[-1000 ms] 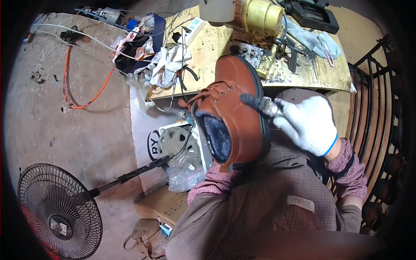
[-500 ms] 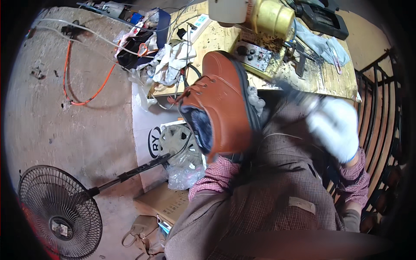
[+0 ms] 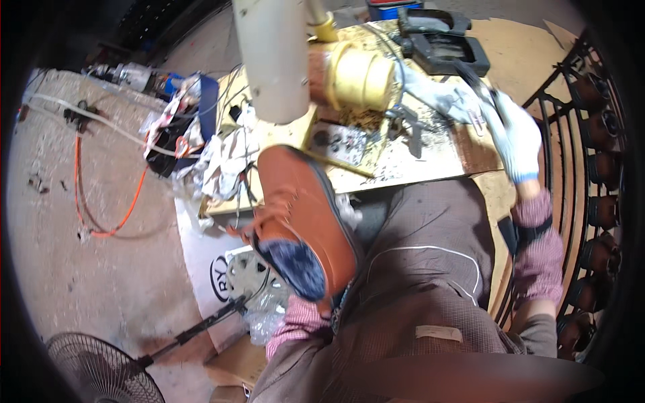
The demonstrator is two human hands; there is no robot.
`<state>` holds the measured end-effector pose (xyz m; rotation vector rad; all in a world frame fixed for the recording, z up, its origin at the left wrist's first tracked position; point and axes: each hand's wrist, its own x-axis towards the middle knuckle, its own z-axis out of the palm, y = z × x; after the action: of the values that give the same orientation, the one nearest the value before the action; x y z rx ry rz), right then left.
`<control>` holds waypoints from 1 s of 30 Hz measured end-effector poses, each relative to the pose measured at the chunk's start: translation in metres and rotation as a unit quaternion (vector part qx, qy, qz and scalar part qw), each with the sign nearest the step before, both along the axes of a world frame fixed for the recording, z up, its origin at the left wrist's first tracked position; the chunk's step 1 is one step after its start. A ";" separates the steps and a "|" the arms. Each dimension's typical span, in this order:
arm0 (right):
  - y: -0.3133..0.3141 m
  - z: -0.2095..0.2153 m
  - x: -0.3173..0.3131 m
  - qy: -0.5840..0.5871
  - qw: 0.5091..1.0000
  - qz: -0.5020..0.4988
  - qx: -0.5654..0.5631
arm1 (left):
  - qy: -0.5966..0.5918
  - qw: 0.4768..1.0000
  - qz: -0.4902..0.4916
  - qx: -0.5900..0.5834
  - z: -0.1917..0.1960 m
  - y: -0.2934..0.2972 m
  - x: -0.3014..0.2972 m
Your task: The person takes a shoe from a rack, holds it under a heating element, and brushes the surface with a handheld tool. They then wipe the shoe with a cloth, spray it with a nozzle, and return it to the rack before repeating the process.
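Note:
A brown lace-up leather shoe [image 3: 302, 195] with a dark fluffy lining is held over my lap, toe pointing away. My left hand [image 3: 349, 211] grips it from beneath; only the pale gloved fingertips show along the sole's right edge, the rest hidden by the shoe. My right hand [image 3: 516, 138], in a white knitted glove, is stretched out over the right side of the bench. It is closed on a slim dark brush-like tool [image 3: 474, 76], whose tip reaches toward a black tray [image 3: 447, 55]. A grey rag [image 3: 437, 94] lies just left of this hand.
The stained bench [image 3: 437, 164] carries a yellow cylindrical machine part [image 3: 359, 77], a control box [image 3: 338, 142] and crumpled white cloth [image 3: 228, 161]. A black rack [image 3: 547, 168] with several shoes stands right. A fan [image 3: 101, 373] and an orange hose [image 3: 77, 181] are left.
My right hand has moved from beside the shoe up and away to the bench's far right with the tool. The view has shifted; the shoe stays in my left hand.

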<state>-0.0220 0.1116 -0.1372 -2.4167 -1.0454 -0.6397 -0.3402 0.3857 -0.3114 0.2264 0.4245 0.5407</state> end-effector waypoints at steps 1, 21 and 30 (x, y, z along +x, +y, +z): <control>0.007 0.009 0.026 -0.050 0.997 -0.028 -0.058 | -0.010 1.000 -0.021 -0.007 -0.003 -0.003 0.018; 0.004 0.070 -0.066 0.331 0.911 0.183 0.164 | 0.068 0.996 0.028 -0.057 -0.012 -0.053 -0.108; -0.007 0.058 -0.195 0.022 0.935 0.340 -0.099 | 0.057 0.997 0.006 -0.058 0.001 -0.088 -0.148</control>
<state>-0.2168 0.1049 -0.0793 -1.9902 -1.8626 -0.2417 -0.4880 0.2977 -0.3107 0.1437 0.5677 0.5141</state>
